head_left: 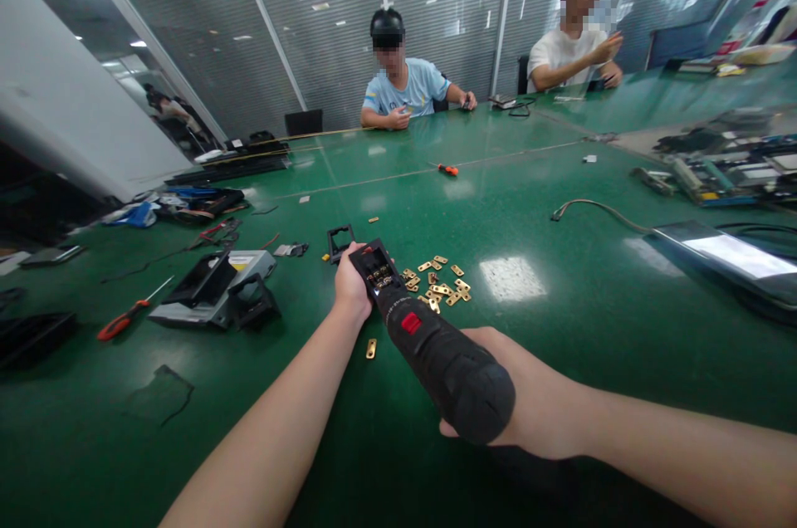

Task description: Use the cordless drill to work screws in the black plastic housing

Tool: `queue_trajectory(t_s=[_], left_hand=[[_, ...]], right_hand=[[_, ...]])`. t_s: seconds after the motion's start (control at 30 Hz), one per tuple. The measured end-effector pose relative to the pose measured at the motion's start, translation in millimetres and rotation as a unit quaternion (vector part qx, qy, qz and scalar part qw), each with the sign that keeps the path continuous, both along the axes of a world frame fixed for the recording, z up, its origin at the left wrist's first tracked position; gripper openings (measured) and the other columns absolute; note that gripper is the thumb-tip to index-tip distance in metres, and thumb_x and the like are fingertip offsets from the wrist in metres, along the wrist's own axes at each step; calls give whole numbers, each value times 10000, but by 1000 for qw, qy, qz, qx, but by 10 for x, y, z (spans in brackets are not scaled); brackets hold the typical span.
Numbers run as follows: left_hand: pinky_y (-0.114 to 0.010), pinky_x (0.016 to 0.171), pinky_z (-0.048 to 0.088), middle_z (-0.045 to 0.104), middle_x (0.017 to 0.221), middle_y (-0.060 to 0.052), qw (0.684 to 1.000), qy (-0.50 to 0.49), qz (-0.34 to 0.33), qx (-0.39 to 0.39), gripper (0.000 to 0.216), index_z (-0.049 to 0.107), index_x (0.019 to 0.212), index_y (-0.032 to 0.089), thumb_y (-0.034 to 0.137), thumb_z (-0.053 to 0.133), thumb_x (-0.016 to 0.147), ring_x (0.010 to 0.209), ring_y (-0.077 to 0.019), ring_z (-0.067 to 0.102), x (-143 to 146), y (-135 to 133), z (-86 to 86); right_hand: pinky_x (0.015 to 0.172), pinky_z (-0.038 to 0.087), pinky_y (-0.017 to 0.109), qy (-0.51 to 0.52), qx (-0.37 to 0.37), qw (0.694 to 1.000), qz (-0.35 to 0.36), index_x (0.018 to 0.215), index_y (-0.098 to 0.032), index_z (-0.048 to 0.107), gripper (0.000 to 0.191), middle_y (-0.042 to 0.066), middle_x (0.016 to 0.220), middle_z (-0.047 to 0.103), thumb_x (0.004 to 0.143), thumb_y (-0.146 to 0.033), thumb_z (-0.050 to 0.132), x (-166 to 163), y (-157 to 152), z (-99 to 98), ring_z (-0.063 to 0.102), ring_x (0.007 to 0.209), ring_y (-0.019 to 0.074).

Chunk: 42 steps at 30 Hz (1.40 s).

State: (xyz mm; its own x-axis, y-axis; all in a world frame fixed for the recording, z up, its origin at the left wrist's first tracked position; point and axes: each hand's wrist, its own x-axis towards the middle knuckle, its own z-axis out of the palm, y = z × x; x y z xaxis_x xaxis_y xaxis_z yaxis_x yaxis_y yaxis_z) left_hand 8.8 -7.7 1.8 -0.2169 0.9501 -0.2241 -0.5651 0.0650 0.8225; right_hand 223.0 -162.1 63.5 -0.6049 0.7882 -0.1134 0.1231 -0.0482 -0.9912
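My right hand point(535, 395) is wrapped round the butt of a black electric screwdriver point(445, 362) with a red switch, its tip pointing away from me. That tip meets a small black plastic part point(374, 264) with brass contacts inside, which my left hand point(349, 283) grips from the left side. A pile of small brass plates point(439, 283) lies on the green table point(560, 329) just right of the part. One loose brass plate point(371, 348) lies below my left wrist. A second black frame piece point(339, 242) sits just behind my left hand.
A dismantled grey and black device point(215, 289) and a red-handled screwdriver point(124, 316) lie to the left. A silver flat unit with a cable point(728, 258) lies to the right. Two people sit at the far side; an orange screwdriver point(447, 169) lies mid-table.
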Motion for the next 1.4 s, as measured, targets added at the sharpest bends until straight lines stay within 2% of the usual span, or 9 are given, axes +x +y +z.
queue_trajectory(t_s=[0.3, 0.63, 1.03, 1.4], left_hand=[[-362, 642, 581, 718, 728, -41, 1000, -6, 0, -2, 232, 629, 915, 192, 421, 594, 900, 630, -245, 731, -15, 8, -18], [-365, 634, 587, 725, 733, -46, 1000, -7, -1, -5, 256, 626, 936, 184, 435, 597, 897, 624, -246, 734, -24, 24, -34], [-374, 658, 591, 719, 725, -41, 1000, -12, -1, -6, 247, 637, 933, 187, 430, 610, 896, 641, -250, 737, -38, 34, -58], [-373, 642, 593, 712, 717, -42, 1000, -19, -1, -7, 224, 616, 912, 196, 419, 605, 895, 623, -253, 733, -17, 12, -25]], right_hand=[[623, 465, 261, 4, -10, 1000, 3, 852, -171, 592, 338, -32, 755, 610, 619, -113, 831, 1, 20, 1, 522, 687, 150], [590, 417, 244, 9, -13, 1000, -4, 856, -155, 586, 330, -39, 747, 601, 629, -102, 818, -4, 8, -10, 484, 663, 130], [600, 429, 240, 5, -8, 1000, -1, 831, -160, 581, 321, -44, 740, 606, 627, -78, 814, -4, 26, -14, 485, 662, 126], [614, 439, 250, 16, -16, 1000, 3, 847, -153, 594, 322, -35, 752, 623, 630, -86, 821, -4, 15, -17, 511, 673, 136]])
